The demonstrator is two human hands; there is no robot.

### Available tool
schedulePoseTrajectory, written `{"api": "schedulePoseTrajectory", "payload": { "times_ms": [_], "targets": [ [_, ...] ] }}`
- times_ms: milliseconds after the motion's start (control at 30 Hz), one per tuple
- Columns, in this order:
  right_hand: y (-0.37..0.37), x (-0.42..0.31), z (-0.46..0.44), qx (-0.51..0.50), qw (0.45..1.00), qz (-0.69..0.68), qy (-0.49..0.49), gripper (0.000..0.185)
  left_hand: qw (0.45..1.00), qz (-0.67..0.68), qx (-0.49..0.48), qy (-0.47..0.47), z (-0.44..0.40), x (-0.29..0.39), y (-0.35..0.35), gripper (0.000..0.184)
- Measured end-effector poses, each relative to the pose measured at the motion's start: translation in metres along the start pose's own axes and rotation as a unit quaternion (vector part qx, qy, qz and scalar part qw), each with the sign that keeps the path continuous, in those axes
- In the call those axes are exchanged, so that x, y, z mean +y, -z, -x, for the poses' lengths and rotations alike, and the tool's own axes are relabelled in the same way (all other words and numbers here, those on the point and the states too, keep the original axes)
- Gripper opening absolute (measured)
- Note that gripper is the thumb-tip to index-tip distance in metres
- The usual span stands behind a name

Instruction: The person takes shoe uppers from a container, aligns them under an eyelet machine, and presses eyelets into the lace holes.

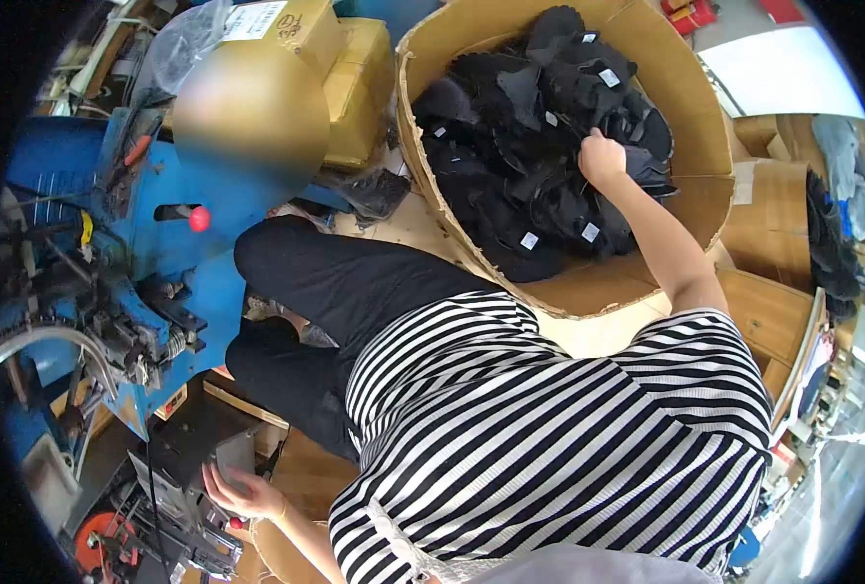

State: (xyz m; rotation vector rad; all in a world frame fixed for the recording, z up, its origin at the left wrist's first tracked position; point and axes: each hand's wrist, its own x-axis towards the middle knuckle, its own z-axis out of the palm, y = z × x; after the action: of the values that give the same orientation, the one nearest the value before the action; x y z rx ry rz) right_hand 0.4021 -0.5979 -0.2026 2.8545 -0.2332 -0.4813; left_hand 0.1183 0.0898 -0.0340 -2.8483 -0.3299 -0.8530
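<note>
My right hand (603, 158) reaches into a large cardboard box (710, 200) full of black pieces (515, 146), some with small white labels. Its fingers are closed on one of the black pieces, though the exact grip is partly hidden. Down at the lower left, my left hand (245, 494) has its fingers apart and nothing visible in them. It is beside a dark metal machine part (175, 487), above a small red knob (236, 523).
A blue machine (204, 282) with a red ball knob (199, 219) stands left of my legs. Cardboard cartons (355, 92) are at the top, partly behind a blurred patch. A wooden cabinet (768, 311) stands to the right of the large box.
</note>
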Motion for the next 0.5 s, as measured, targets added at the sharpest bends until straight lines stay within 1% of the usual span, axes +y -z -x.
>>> {"api": "schedulePoseTrajectory", "payload": {
  "times_ms": [33, 100, 133, 167, 233, 300, 333, 367, 433, 500],
  "targets": [
    [0.006, 0.003, -0.003, 0.059, 0.998, -0.005, -0.003, 0.026, 0.999, 0.027, 0.003, 0.021, -0.003, 0.006, -0.004, 0.02],
    [0.035, 0.011, -0.001, 0.051, 0.997, -0.014, -0.049, 0.026, 0.999, 0.051, -0.004, 0.005, -0.01, 0.011, -0.008, 0.021],
    [0.065, 0.014, 0.002, 0.084, 0.993, -0.031, -0.077, 0.025, 0.998, 0.061, 0.004, -0.002, -0.013, 0.014, -0.011, 0.02],
    [0.097, 0.016, 0.009, 0.114, 0.987, -0.049, -0.105, 0.023, 0.996, 0.083, 0.001, 0.011, -0.016, 0.019, -0.013, 0.02],
    [0.156, 0.017, 0.027, 0.103, 0.988, -0.103, -0.057, 0.02, 0.991, 0.128, -0.01, 0.027, -0.027, 0.032, -0.014, 0.019],
    [0.204, -0.001, 0.043, 0.143, 0.973, -0.178, 0.026, 0.02, 0.984, 0.174, 0.002, 0.038, -0.045, 0.05, -0.018, 0.02],
    [0.229, -0.021, 0.059, 0.194, 0.949, -0.231, 0.09, 0.019, 0.979, 0.199, 0.007, 0.042, -0.054, 0.058, -0.018, 0.021],
    [0.253, -0.047, 0.078, 0.242, 0.915, -0.284, 0.156, 0.018, 0.974, 0.221, 0.013, 0.046, -0.065, 0.065, -0.017, 0.023],
    [0.292, -0.099, 0.115, 0.307, 0.85, -0.302, 0.301, 0.014, 0.971, 0.226, 0.075, 0.005, -0.097, 0.092, -0.01, 0.021],
    [0.302, -0.146, 0.139, 0.325, 0.786, -0.317, 0.421, 0.012, 0.944, 0.305, 0.127, 0.027, -0.123, 0.112, 0.003, 0.021]
  ]
}}
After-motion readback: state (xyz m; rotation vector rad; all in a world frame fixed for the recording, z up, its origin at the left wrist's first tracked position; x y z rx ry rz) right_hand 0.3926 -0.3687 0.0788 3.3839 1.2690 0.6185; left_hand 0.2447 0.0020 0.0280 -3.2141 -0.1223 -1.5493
